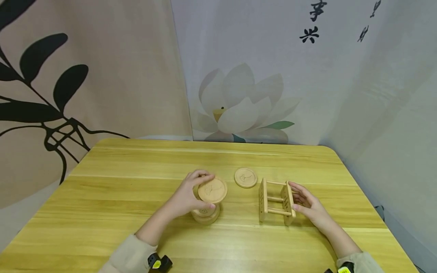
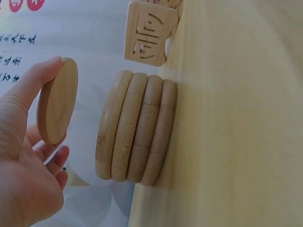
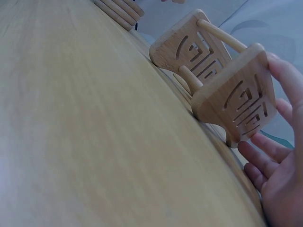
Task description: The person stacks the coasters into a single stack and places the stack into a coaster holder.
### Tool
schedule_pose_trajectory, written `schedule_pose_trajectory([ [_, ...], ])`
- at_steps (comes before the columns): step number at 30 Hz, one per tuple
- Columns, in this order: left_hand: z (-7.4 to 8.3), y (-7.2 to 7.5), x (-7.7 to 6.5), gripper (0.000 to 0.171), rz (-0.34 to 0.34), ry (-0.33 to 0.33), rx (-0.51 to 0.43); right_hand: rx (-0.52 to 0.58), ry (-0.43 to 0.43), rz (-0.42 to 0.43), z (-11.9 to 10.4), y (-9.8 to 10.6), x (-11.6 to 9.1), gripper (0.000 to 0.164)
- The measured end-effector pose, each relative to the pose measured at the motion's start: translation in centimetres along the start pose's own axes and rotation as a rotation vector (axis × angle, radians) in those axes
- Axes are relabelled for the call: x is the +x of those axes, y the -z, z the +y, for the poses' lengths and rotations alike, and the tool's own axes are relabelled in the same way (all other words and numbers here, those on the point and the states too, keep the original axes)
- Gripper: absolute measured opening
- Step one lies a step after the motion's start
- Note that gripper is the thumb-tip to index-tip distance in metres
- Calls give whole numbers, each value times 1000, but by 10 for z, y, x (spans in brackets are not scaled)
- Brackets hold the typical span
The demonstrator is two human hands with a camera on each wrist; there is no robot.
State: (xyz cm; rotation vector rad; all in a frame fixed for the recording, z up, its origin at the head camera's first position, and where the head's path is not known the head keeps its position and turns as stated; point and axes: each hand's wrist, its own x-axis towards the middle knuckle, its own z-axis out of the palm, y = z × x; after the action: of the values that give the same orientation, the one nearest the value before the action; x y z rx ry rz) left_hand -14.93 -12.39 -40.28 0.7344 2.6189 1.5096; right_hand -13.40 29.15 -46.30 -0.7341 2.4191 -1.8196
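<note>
The left edge of the worktop [image 1: 112, 182] runs forward from the rounded rear left corner; a wide stretch of wood surface separates it from the left hand [image 1: 186, 195], giving lateral room on that side. The near edge lies outside the head view. The left hand grips a held disc [image 1: 212, 190] by opposite sides of the rim, thumb on the side toward the near edge, fingers on the side toward the rear edge; the palm is to the left of the disc. The held disc is raised above a stack [image 1: 206, 215] of four discs, with a visible gap between the two in the left wrist view. Right of the stack, nearer the rear edge, a loose disc [image 1: 246, 178] lies flat, its incised drawing facing up; a strip of surface remains between it and the rear edge. Next, a slotted rack [image 1: 263, 201] stands upright on the worktop, its two side panels joined by dowels running left to right. The loose disc is just beside its rear left corner. The right hand [image 1: 315, 210] holds the right panel from outside, fingers at the rear side, thumb at the near side. Further surface extends from this hand to the worktop's slanting right edge.
</note>
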Motion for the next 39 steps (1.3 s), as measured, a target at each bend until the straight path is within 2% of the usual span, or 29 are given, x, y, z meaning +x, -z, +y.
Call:
schedule_pose_trajectory([
  [19,-13,-1,-21,87,-16,30,-15,-12,-11,3,0,1,1,60],
  [27,-19,-1,-27,86,-19,38,-41,-11,-17,4,-1,2,2,60],
  [39,-26,-3,-31,87,-34,52,-27,-3,-23,-4,0,3,4,60],
])
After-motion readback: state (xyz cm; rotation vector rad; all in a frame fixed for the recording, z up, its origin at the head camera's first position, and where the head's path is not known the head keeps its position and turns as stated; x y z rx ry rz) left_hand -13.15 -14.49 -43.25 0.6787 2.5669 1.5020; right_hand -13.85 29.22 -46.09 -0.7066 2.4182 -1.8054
